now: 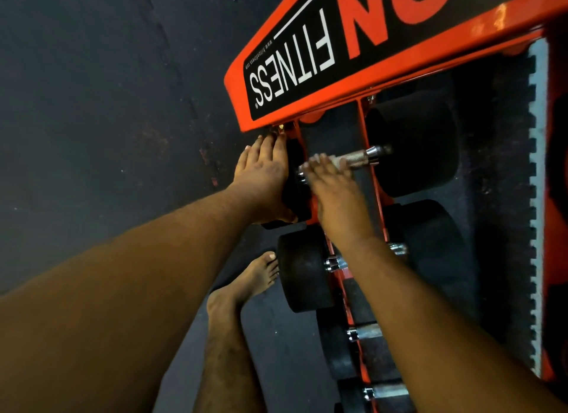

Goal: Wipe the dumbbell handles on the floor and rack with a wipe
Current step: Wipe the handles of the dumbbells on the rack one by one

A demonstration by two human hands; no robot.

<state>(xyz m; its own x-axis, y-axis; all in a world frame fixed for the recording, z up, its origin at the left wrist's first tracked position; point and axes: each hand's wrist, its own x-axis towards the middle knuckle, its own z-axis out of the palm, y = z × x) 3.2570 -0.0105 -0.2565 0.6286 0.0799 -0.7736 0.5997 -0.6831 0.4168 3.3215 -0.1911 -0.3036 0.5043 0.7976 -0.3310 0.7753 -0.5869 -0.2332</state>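
Nearest, two bare arms reach forward from the bottom of the view. Between them a bare foot [246,286] stands on the dark floor [92,105], its toes close to the black end of a dumbbell.

An orange rack [365,117] runs up the right side. Dumbbells lie in a row on it, each with two black round ends and a shiny metal bar in the middle. The closest ones sit at the bottom right, partly hidden by the right arm. A little further up is a second dumbbell [302,268], just past the toes.

Further still is the top dumbbell [412,145]. The right hand [332,191] lies on its handle [356,158]. The fingers are stretched out flat over the bar, and a bit of white wipe [339,161] peeks out from under the fingertips, pressed on the bar. The part of the handle to the right of the hand is bare and looks rough and silver.

The left hand [261,176] is just beside the right hand, a small gap apart. It rests flat on the outside of the near black end of the same dumbbell, fingers straight and pointing up toward the rack's edge.

Furthest away, across the top, is a slanted orange panel [307,62] with a black sign. White letters on it spell FITNESS, upside down, next to big orange letters. On the far right runs a pale strip [536,197] with square teeth along one side.
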